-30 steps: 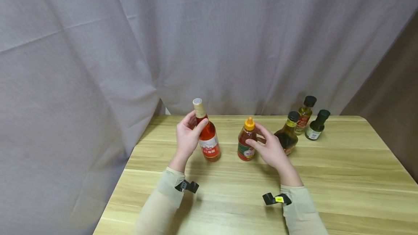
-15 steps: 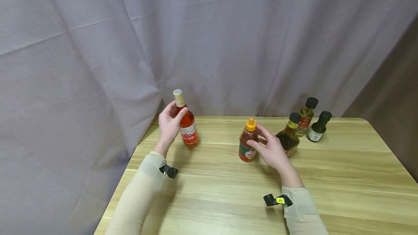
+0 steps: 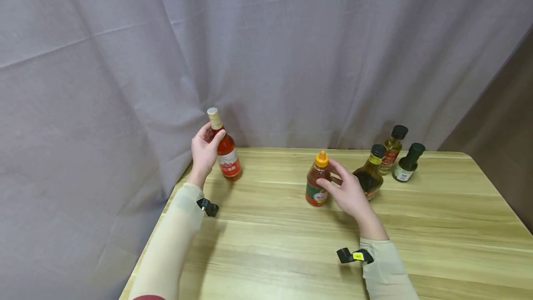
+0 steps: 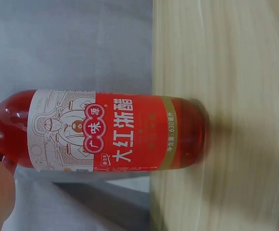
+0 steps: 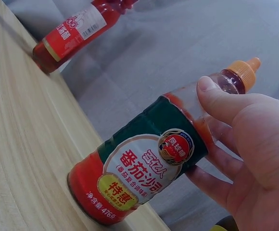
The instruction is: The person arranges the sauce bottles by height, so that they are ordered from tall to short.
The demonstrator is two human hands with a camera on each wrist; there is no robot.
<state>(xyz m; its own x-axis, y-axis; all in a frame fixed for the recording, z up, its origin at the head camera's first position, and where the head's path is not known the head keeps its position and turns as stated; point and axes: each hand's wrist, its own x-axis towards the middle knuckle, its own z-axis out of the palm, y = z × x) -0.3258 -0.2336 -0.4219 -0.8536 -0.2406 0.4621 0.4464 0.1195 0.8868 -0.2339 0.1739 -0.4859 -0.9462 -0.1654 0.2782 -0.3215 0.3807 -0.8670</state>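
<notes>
At the table's back left, my left hand grips a red vinegar bottle by its neck, below the cream cap. The left wrist view shows the bottle's red and white label facing the camera, with part of the hand at the left edge. Toward the middle, my right hand holds a ketchup squeeze bottle with an orange nozzle cap. In the right wrist view the thumb lies on the clear upper part of the ketchup bottle and the fingers reach behind it. Both bottles stand nearly upright.
Right of the right hand stand a dark sauce bottle, an oil bottle and a small dark green bottle. A grey curtain hangs behind the wooden table.
My left hand has moved the vinegar bottle left and toward the back of the table. The right hand and ketchup bottle have stayed in place.
</notes>
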